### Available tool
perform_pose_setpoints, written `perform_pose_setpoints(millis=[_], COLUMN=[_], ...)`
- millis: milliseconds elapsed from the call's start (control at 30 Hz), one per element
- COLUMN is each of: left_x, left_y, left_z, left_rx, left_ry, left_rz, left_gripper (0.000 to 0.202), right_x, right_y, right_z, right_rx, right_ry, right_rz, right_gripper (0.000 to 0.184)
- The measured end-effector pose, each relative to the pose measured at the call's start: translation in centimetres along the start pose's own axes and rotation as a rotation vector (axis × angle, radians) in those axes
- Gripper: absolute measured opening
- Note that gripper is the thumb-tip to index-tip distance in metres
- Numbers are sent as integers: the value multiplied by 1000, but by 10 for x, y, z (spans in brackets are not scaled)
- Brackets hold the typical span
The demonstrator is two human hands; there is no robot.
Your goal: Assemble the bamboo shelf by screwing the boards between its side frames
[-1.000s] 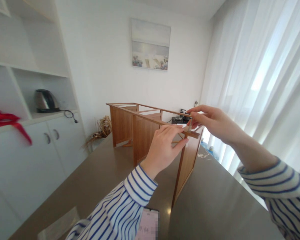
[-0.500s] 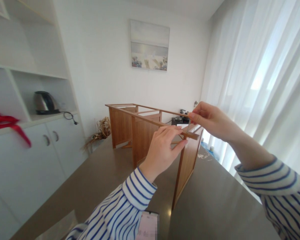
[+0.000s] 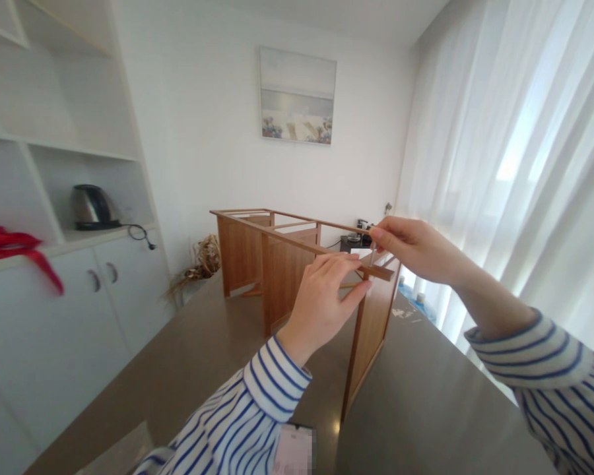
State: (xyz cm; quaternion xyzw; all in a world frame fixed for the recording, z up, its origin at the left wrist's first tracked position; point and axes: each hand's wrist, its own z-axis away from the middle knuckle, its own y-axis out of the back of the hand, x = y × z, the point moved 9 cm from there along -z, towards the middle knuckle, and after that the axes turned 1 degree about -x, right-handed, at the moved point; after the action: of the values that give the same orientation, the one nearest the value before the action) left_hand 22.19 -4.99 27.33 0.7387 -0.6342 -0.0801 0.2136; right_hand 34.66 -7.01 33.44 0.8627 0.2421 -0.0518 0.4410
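A wooden shelf unit (image 3: pixel 290 280) lies on its side on the table, its slatted frame running away from me. My left hand (image 3: pixel 321 297) grips the near end of its front rail, fingers over the top and thumb below. Above that corner, my right hand (image 3: pixel 406 244) pinches a thin metal hex key (image 3: pixel 373 256). Its shaft points down onto the rail's end; the upper part is hidden by my fingers. The near side panel (image 3: pixel 369 336) stands upright on the table under this corner.
Under my left forearm lies a phone (image 3: pixel 294 448), with a clear plastic bag (image 3: pixel 121 452) to its left on the table (image 3: pixel 440 396). Dried plants (image 3: pixel 205 260) stand behind the table. Water bottles (image 3: pixel 420 302) are by the curtain. A kettle (image 3: pixel 92 208) sits in the left cabinet.
My right hand has dipped slightly and turned a little with the hex key. My left hand keeps its grip on the rail. The camera view has shifted slightly.
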Motion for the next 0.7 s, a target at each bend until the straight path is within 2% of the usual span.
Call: perform_pose_setpoints(millis=[100,367,467,700], left_x=[0,2,3,3], left_y=[0,3,3,2], left_z=[0,-3,-4,-3], left_rx=[3,11,14,7], left_ry=[-1,13,10,4], left_rz=[2,-2,-8,3], left_gripper=[24,23,22,22], right_x=[-4,-15,-15,0], right_y=[3,12,11,3], right_z=[1,1,1,3], right_rx=[2,104,115,48], right_ry=[0,-50,-54,-115], right_rz=[79,243,210,26], right_gripper=[39,42,42,42])
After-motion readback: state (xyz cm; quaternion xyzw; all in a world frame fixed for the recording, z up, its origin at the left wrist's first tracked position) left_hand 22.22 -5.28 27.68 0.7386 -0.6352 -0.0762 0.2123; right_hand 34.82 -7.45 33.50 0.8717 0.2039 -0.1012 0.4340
